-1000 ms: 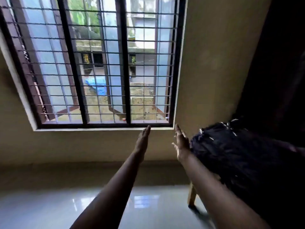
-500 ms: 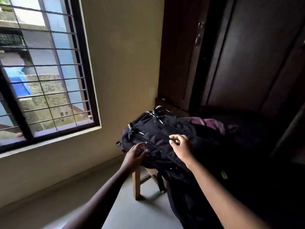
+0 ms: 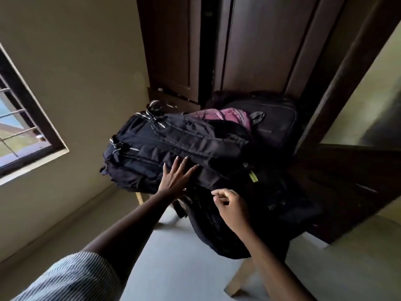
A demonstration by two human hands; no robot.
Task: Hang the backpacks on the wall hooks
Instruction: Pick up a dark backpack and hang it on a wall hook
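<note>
A black backpack (image 3: 173, 146) lies on its side on top of a pile on a wooden stool. Behind it are a pink backpack (image 3: 230, 116) and another dark bag (image 3: 275, 118). A further black bag (image 3: 238, 224) hangs down the pile's front. My left hand (image 3: 175, 179) lies flat with straight fingers against the lower side of the black backpack. My right hand (image 3: 232, 208) hovers in front of the hanging bag with its fingers curled; whether it pinches anything is not clear. No wall hooks are in view.
A dark wooden wardrobe (image 3: 249, 46) stands behind the pile. A barred window (image 3: 23, 131) is at the left in the beige wall. The stool's wooden legs (image 3: 240, 279) stand on a pale tiled floor (image 3: 184, 263). A dark door frame (image 3: 347, 70) rises at the right.
The view has swung from the window to the pile of bags. My left hand has flattened against the black backpack, and my right hand has dropped from its top to the front.
</note>
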